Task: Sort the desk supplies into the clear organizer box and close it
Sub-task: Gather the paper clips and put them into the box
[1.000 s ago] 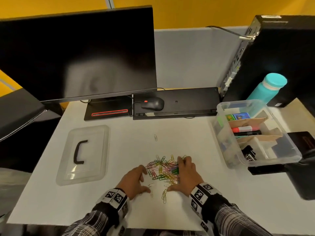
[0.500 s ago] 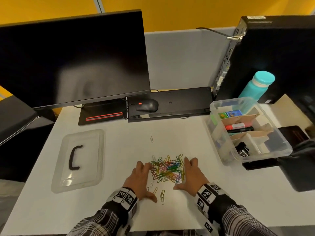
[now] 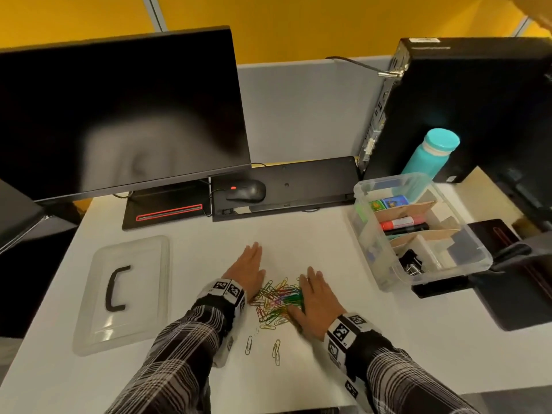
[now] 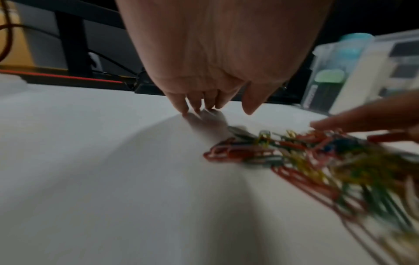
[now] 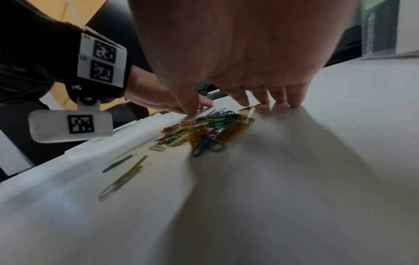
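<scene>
A heap of coloured paper clips (image 3: 279, 300) (image 4: 322, 157) (image 5: 211, 125) lies on the white desk near the front edge. My left hand (image 3: 248, 270) (image 4: 211, 105) lies flat with straight fingers at the heap's left side, reaching past it toward the back. My right hand (image 3: 316, 297) (image 5: 260, 102) lies flat against the heap's right side, thumb at the clips. Neither hand holds anything. The clear organizer box (image 3: 466, 264) stands open at the right with markers, binder clips and cardboard dividers inside. Its clear lid (image 3: 143, 294) with a black handle lies at the left.
A few stray paper clips (image 3: 276, 352) lie in front of the heap. A black monitor (image 3: 119, 115), mouse (image 3: 246, 191) and keyboard (image 3: 298, 186) stand at the back. A computer tower (image 3: 478, 100) and teal bottle (image 3: 433, 153) sit behind the box.
My left hand has slid forward past the heap's left side, over where a lone clip lay. The right hand has pressed in closer, and the clips are bunched tighter.
</scene>
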The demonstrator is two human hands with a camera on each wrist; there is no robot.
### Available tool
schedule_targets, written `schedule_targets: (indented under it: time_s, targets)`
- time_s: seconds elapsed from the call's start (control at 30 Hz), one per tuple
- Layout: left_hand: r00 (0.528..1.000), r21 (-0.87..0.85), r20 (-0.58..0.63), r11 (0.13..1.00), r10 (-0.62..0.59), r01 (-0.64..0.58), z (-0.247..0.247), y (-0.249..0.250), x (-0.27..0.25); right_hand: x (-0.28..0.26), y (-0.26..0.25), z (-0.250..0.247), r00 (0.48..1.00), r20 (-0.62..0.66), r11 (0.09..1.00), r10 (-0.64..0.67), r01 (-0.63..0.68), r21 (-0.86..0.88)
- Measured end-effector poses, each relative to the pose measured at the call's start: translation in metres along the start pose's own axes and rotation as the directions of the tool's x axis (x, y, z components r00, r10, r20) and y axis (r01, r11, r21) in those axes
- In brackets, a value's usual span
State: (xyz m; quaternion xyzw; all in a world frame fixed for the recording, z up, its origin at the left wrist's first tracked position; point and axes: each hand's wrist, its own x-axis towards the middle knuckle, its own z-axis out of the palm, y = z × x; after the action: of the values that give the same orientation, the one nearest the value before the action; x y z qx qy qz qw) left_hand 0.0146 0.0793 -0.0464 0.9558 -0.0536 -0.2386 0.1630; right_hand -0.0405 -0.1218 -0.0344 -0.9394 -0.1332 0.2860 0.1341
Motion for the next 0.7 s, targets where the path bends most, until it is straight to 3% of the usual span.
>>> schedule_targets:
  time_s: [0.1,0.2,0.3,0.43,0.57,0.7]
  targets:
    - [0.992,0.038,0.052,0.993,0.113,-0.115,0.010,0.004,-0.022,-0.009,-0.001,0.005,0.993,0.048,0.993,-0.107,0.104,0.063]
    - [0.979,-0.019,0.060,0.981,0.193,-0.192,0.029,0.006,-0.058,-0.019,0.003,0.006,0.984,0.008,0.966,-0.176,0.171,0.192]
    - [0.970,0.019,-0.017,0.970,0.243,-0.243,0.043,0.002,-0.081,-0.021,-0.002,0.010,0.988,-0.018,0.982,-0.155,0.156,0.103]
    - [0.984,0.093,-0.145,0.991,0.105,-0.092,0.042,-0.009,-0.101,-0.016,-0.013,0.022,0.994,0.027,0.983,-0.101,0.104,-0.149]
    - [0.993,0.135,-0.119,0.991,0.012,0.004,0.042,-0.022,-0.108,-0.007,-0.014,0.019,0.996,-0.030,0.979,-0.084,0.077,-0.189]
    - [0.996,-0.128,-0.060,0.990,-0.061,0.053,0.035,-0.019,-0.091,-0.008,-0.015,0.004,0.987,-0.122,0.989,-0.102,0.087,-0.122]
